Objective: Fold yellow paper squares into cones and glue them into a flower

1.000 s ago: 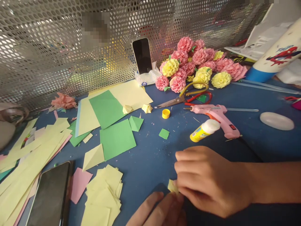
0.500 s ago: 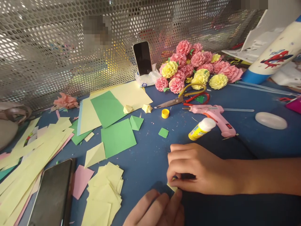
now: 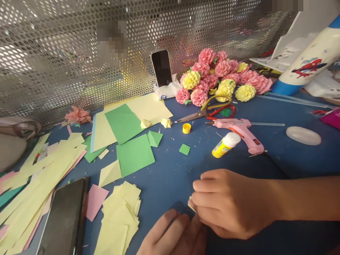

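Low in the head view, my left hand (image 3: 175, 233) and my right hand (image 3: 228, 203) meet over the blue table. Between their fingertips is a small piece of pale yellow paper (image 3: 191, 205), mostly hidden by the right fingers. Both hands are closed on it. Left of my left hand lies a loose stack of yellow paper squares (image 3: 119, 219). Beyond my right hand, a glue stick (image 3: 225, 145) lies on its side, and its yellow cap (image 3: 186, 128) stands apart. Two small folded yellow paper pieces (image 3: 166, 123) rest farther back.
Scissors (image 3: 196, 115) and a pink glue gun (image 3: 239, 129) lie at the right, before pink and yellow paper flowers (image 3: 223, 71). Green sheets (image 3: 135, 154), paper strips (image 3: 45, 177) and a phone (image 3: 65, 216) occupy the left. A perforated metal panel (image 3: 66, 71) closes the back.
My right hand has turned over the paper, its knuckles now facing up more and its fingers covering more of the piece. The left hand stays nearly in place. The view has shifted slightly.
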`<state>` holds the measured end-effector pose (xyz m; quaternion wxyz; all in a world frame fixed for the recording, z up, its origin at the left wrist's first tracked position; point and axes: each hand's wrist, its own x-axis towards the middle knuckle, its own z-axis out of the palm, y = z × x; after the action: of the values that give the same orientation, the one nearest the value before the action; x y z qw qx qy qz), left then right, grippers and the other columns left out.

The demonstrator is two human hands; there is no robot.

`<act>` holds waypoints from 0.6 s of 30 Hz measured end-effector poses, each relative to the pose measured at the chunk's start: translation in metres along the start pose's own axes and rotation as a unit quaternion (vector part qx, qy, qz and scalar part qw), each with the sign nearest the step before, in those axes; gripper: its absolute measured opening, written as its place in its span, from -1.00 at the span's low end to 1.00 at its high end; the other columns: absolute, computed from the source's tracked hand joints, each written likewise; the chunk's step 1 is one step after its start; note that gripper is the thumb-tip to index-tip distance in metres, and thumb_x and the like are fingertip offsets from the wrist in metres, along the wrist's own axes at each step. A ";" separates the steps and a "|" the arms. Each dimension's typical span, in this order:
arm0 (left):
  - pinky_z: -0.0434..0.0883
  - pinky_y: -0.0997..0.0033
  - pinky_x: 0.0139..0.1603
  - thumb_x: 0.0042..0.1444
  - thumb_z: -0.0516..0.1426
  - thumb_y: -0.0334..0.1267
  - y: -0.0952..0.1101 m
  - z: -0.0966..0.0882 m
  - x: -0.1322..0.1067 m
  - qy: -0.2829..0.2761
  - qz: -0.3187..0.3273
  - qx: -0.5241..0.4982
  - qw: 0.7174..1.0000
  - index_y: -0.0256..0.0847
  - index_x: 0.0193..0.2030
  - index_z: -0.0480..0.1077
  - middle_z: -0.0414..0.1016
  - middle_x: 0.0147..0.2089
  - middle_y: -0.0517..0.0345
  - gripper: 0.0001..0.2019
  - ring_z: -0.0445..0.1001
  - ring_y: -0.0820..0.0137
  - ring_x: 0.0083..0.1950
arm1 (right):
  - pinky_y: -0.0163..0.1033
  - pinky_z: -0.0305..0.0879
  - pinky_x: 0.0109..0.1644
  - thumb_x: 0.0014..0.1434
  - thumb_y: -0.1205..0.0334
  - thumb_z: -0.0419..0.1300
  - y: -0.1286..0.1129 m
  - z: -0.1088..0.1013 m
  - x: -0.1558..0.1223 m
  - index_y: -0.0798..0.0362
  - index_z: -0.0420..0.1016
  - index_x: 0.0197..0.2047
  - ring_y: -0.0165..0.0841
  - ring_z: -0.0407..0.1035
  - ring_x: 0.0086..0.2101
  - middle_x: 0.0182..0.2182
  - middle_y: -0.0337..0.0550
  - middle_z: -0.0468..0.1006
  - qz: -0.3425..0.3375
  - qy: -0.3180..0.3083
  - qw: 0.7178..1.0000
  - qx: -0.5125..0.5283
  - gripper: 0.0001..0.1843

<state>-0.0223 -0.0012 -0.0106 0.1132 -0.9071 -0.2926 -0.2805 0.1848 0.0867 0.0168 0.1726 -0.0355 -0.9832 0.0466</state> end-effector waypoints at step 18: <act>0.46 0.38 -0.11 0.33 0.11 -0.32 0.003 -0.005 0.009 0.012 0.004 -0.013 1.000 -0.29 -0.21 0.55 0.66 -0.11 0.18 -0.81 0.52 0.39 -0.23 | -0.18 0.39 -0.07 0.31 0.00 0.14 0.025 -0.069 -0.061 -0.13 0.24 0.14 -0.16 0.36 -0.01 0.13 -0.04 0.37 0.458 0.234 0.851 0.105 -0.62</act>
<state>-0.0164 -0.0009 -0.0013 0.1065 -0.9061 -0.2841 -0.2948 0.2669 0.1116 0.0585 0.3599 -0.4729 -0.7753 0.2140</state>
